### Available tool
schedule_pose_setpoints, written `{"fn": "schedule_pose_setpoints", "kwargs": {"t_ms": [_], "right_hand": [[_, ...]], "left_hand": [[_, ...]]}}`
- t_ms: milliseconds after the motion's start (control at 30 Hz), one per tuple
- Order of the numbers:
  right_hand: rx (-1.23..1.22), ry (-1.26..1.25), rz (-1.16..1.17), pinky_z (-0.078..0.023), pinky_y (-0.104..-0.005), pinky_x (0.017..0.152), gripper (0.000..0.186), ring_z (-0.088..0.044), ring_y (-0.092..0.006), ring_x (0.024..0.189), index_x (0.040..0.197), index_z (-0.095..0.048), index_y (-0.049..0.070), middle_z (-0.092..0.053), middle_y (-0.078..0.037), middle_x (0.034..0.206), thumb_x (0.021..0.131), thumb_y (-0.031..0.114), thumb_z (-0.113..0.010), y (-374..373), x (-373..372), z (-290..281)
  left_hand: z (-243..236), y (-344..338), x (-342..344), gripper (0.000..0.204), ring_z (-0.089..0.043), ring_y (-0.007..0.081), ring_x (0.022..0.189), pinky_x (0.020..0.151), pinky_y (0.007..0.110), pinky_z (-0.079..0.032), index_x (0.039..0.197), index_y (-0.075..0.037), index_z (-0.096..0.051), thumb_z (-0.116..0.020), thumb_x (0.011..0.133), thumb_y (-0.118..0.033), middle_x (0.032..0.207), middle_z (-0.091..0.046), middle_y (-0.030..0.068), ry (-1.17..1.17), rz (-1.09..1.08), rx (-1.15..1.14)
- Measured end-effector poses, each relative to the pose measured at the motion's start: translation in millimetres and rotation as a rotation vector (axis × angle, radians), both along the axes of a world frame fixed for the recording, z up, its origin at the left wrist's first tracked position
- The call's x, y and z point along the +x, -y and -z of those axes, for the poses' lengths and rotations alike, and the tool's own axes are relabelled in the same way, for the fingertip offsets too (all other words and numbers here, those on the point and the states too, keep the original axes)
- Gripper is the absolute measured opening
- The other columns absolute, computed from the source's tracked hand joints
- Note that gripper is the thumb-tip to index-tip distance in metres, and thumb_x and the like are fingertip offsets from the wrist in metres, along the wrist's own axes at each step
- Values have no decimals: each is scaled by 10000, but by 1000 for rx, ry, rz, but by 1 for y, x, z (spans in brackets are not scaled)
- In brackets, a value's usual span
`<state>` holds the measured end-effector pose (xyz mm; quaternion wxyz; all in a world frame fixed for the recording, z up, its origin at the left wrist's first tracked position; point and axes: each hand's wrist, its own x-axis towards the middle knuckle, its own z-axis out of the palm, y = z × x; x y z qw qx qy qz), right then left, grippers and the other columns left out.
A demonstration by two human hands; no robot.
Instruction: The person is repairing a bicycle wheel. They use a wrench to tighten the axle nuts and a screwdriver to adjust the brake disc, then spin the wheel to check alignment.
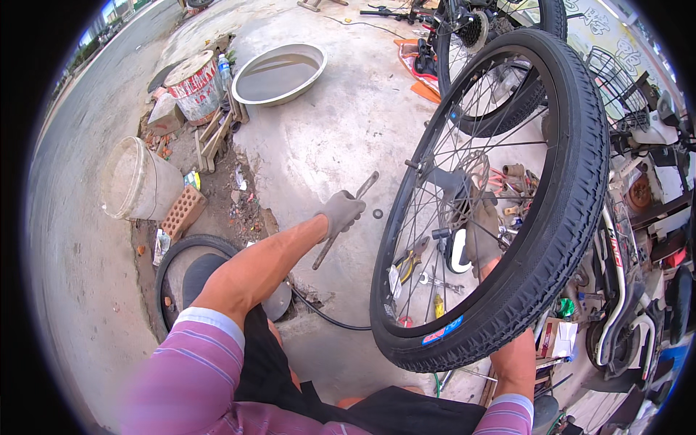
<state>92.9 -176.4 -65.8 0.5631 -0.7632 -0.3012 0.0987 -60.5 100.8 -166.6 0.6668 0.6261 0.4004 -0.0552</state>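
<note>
My left hand [342, 212], in a grey glove, is closed round a long, flat metal bar [367, 185] whose two ends stick out past the fist. To the right a bicycle wheel [591, 145] with a black knobbly tyre stands tilted in front of me. My right arm passes behind the tyre, and the gloved right hand [481, 235] shows through the spokes, closed on the wheel near its hub and brake disc [475, 181]. Spokes partly hide those fingers. A small dark ring [378, 214] lies on the concrete between my left hand and the wheel.
Pliers [412, 262], wrenches [442, 284] and other tools lie beyond the spokes. A basin of water [281, 74] stands ahead, with a bucket [138, 180], perforated brick [184, 210] and loose tyre [163, 275] at left. Another bicycle [500, 109] lies behind the wheel; parts crowd the right.
</note>
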Motion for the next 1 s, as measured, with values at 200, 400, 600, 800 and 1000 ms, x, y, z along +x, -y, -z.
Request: {"fn": "schedule_pose_setpoints", "kwargs": {"t_ms": [200, 400, 600, 800, 1000], "right_hand": [[56, -70, -4, -486, -279, 672, 375, -609, -108, 770, 1295, -596, 14, -663, -53, 946, 1136, 302, -415, -13, -4, -3], [58, -92, -1, -510, -285, 697, 381, -621, -112, 800, 1352, -586, 17, -664, -67, 1011, 1136, 278, -411, -11, -4, 1], [89, -149, 28, -533, -291, 721, 398, -632, -117, 829, 1409, -576, 21, -665, -81, 1076, 1135, 254, -407, -11, -4, 2], [14, -38, -7, -536, -307, 807, 410, -637, -156, 929, 1463, -541, 36, -647, -113, 1163, 1120, 218, -410, -10, -2, 2], [-254, 228, -14, -535, -326, 905, 442, -640, -202, 1043, 1516, -501, 53, -625, -150, 1254, 1102, 180, -413, -4, -3, -9]], "left_hand": [[-118, 23, -49, 430, -507, 113, 438, 372, 290, -401, 1234, 0, -584, -564, 1056, -391, 719, -582, 45, 152, 167, -25], [-158, 48, -58, 459, -539, 113, 460, 421, 293, -443, 1264, -10, -584, -473, 1108, -426, 724, -587, 44, 215, 277, 60], [-160, 57, -51, 471, -544, 121, 476, 445, 319, -441, 1211, -8, -578, -465, 1105, -453, 713, -575, 42, 189, 275, 103], [-146, 64, -47, 476, -559, 135, 492, 466, 337, -450, 1186, 2, -580, -461, 1102, -452, 674, -530, 32, 245, 224, 169], [-134, 71, -53, 471, -648, 323, 688, 662, 434, -498, 1188, 50, -594, -482, 1086, -396, 746, -615, 203, 287, 180, 277]]}}
